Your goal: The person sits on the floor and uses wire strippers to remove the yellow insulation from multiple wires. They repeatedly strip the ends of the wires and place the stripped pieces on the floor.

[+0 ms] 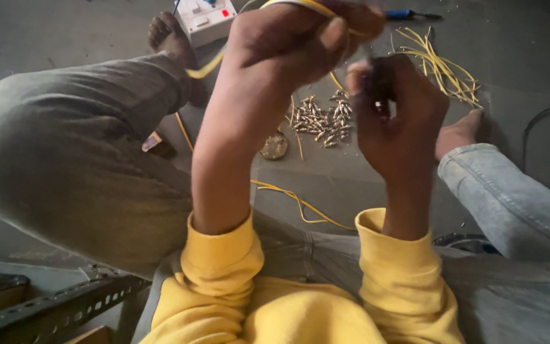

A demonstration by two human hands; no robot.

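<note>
Head view: your left hand (288,44) pinches the yellow wire (208,64) steady at twelve o'clock while your right hand (396,108) fingers clamp a small metal connector (379,107) for fitting.

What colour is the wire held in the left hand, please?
Yellow; the wire shows best in the head view, below the left hand.

yellow sleeves, grey trousers, bare feet

we see our own body filling most of the frame: a yellow sweatshirt at the bottom centre, its thick ribbed cuffs bunched at both wrists. our left hand (288,44) and right hand (396,108) are bare, with no rings, watch or gloves to be seen. we wear olive-grey trousers, softly creased, spreading across the left side and lower right of the frame. our foot at the upper left is bare, toes showing. at the right edge a leg in pale blue denim ends in another bare foot.
</note>
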